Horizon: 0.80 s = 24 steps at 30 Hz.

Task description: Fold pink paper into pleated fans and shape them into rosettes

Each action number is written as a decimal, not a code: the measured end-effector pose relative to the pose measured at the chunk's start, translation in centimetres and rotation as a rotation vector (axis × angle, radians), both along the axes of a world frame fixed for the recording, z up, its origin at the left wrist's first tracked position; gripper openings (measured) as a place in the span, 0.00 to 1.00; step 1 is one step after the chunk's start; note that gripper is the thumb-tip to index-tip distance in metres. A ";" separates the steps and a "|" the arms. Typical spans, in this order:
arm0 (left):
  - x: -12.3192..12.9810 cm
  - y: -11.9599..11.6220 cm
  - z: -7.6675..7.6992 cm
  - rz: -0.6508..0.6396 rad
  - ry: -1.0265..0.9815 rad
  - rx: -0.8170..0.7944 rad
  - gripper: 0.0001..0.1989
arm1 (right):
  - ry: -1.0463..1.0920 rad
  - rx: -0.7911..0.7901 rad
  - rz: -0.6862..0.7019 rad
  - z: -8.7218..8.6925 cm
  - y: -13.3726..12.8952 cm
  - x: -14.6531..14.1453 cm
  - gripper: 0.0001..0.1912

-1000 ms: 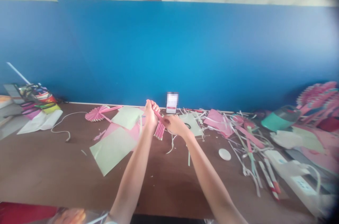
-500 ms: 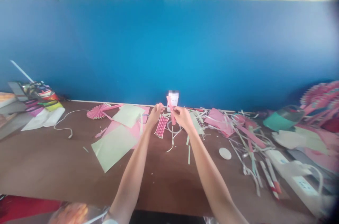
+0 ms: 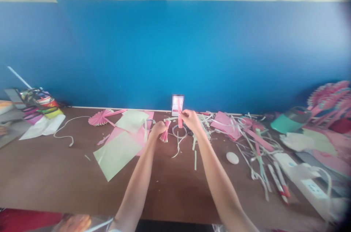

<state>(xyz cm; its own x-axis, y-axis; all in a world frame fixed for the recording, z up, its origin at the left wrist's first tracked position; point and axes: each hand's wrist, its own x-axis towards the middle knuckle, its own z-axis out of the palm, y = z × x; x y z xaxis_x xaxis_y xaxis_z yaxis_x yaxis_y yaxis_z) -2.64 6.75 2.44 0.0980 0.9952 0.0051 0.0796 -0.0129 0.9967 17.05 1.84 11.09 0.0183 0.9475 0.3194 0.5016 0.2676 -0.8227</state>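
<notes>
My left hand (image 3: 159, 128) is closed on a pleated pink paper (image 3: 165, 135), its folds pinched near the top and spreading below. In my right hand (image 3: 189, 118) a narrow pink paper strip (image 3: 180, 119) stands nearly upright, pinched between thumb and fingers. Behind the strip a phone (image 3: 175, 112) leans against the blue panel, its screen partly covered. A round ring of tape or cord (image 3: 184, 135) lies on the table just below the strip, with a thin pale ribbon (image 3: 177, 147) trailing from it.
To the left are pale green sheets (image 3: 117, 157) over pink paper, a pink paper fan (image 3: 101, 118) and a white cable (image 3: 65, 121). Paper scraps, a white oval object (image 3: 232, 158), markers (image 3: 278, 184) and a power strip (image 3: 304, 177) lie right. A blue panel (image 3: 175, 52) closes the back.
My left hand has come down onto the pleated paper and gripped it, drawing its folds together at the top. My right hand still holds the strip, nearly in place.
</notes>
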 end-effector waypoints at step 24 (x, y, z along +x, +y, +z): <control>2.2 -0.4 5.0 -0.111 -0.597 0.006 0.18 | 0.607 -0.210 0.393 -2.3 0.8 -2.0 0.18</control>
<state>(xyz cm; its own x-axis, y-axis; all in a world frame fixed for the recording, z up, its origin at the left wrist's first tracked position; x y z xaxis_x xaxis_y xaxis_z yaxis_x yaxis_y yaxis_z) -0.41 6.34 7.47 0.1792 0.9790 0.0970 -0.4958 0.0047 0.8684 15.10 2.66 8.77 -0.2183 0.9604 0.1730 -0.1561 0.1407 -0.9777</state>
